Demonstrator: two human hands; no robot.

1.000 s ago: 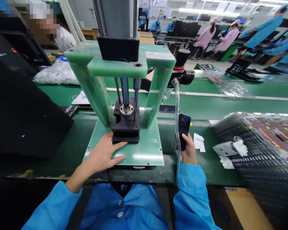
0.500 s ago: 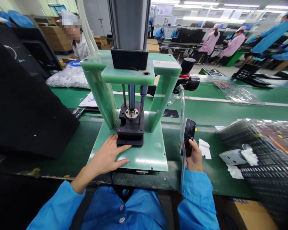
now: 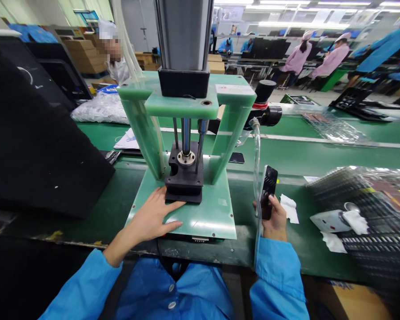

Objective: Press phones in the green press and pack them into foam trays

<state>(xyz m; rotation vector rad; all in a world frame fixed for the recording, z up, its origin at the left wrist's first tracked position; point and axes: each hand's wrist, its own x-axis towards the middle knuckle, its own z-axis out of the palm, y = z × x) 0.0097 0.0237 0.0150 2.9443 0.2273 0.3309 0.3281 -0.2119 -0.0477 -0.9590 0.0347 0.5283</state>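
Observation:
A press with a green frame [image 3: 238, 120] stands in front of me, its black pressing block [image 3: 186, 171] lowered onto a dark lower plate [image 3: 191, 198]. Flat on the press base lies my left hand [image 3: 151, 218], fingers spread, with the fingertips against the left and front edges of the lower plate. Right of the press, my right hand [image 3: 276, 221] holds a smartphone [image 3: 269, 186] upright and tilted, dark glass showing. A clear air hose [image 3: 257, 178] hangs just left of that phone. Whether anything lies beneath the block is hidden.
Another phone [image 3: 236, 158] lies behind the press. On the right are stacked plastic trays [image 3: 370, 195], a crumpled tissue [image 3: 289, 208] and a white bottle-like container [image 3: 330, 221]. A large black box-like object [image 3: 43, 146] bounds the left side. Co-workers sit and stand farther back.
The whole view has shifted slightly, so everything appears a little farther right. Both hands keep nearly the same pose, and the pressing block stays down.

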